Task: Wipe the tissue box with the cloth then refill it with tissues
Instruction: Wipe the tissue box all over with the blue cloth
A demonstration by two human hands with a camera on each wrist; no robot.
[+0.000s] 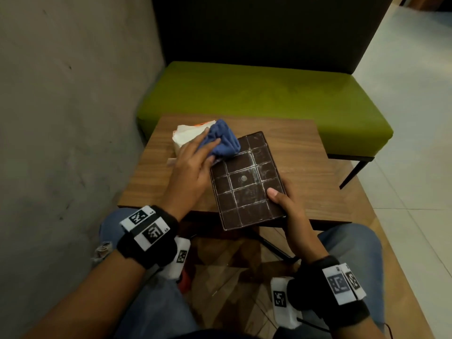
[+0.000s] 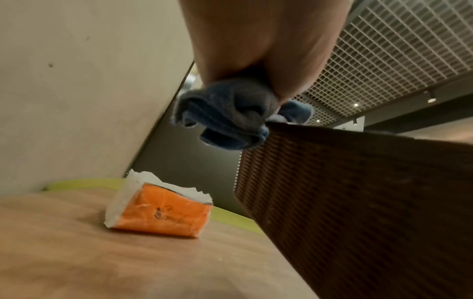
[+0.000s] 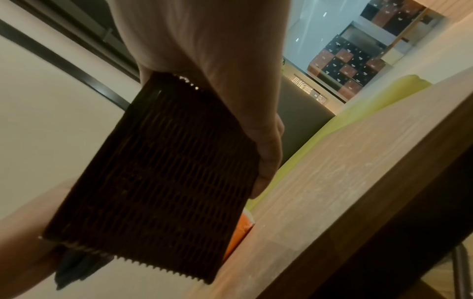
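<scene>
**Box tipped up for wiping, cloth at its far corner**

The right hand [image 1: 291,211] grips the box [image 1: 247,182] at its near right edge, thumb on the gridded face and fingers curled round the ribbed side, as the right wrist view shows. The box is held off the table [image 1: 293,148], its broad face turned up toward the head camera. That face carries pale dusty smears and a small round stud near its middle; holding it raised and tilted likely puts the dirty panel within easy reach of the other hand and braces it against the wiping push.

The left hand [image 1: 193,167] clutches the bunched blue cloth [image 1: 225,140], fingers closed round it. The wad meets the box's far left corner, where the left wrist view shows the cloth against the box's top edge. Bunching it probably gives a firm pad to rub with.

The tissue pack [image 2: 161,212], orange with white sheets showing at its open top, lies on the table behind the left hand, beside the box and apart from it. I judge it parked there within reach for the refill, which has not begun: wiping is the step in hand, and the smears suggest much of the face is yet to be cleaned.

A green bench [image 1: 256,99] stands beyond the table.
</scene>
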